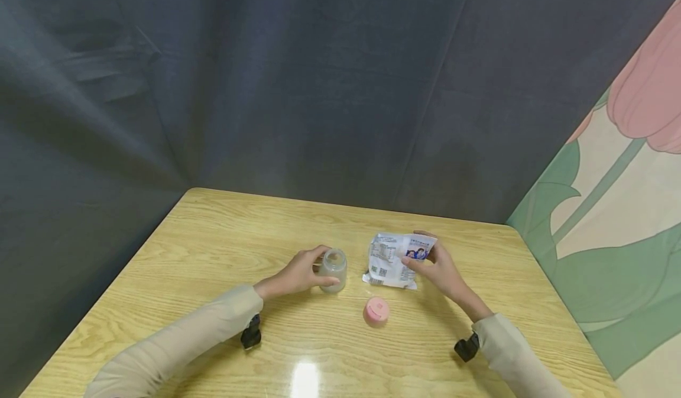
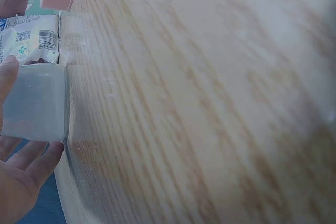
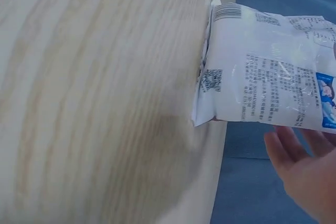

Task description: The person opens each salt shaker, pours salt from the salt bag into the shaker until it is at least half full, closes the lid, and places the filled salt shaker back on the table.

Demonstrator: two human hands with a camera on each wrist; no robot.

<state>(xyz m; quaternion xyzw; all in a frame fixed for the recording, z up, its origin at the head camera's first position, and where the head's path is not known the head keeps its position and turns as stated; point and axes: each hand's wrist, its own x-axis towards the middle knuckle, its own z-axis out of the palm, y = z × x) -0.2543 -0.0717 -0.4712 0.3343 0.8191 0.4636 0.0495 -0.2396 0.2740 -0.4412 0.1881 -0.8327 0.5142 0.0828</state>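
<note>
My left hand [image 1: 302, 272] holds an open, frosted glass jar [image 1: 333, 271], its thumb in front and its fingers behind. The jar [image 2: 37, 102] stands upright on the table, and in the left wrist view its wall looks cloudy. On the right, my right hand [image 1: 437, 268] grips the upper right part of a white printed packet [image 1: 387, 259], thumb on the front. The packet [image 3: 262, 64] stands on its sealed bottom edge and bears codes, small print and a blue picture. A round pink lid [image 1: 376, 311] lies on the table in front of the packet.
Everything stands on a wood-grained table [image 1: 213, 232]. A dark curtain [image 1: 319, 90] hangs behind it, and a wall with a painted tulip [image 1: 612, 238] is at the right. Each wrist wears a black camera [image 1: 252, 332].
</note>
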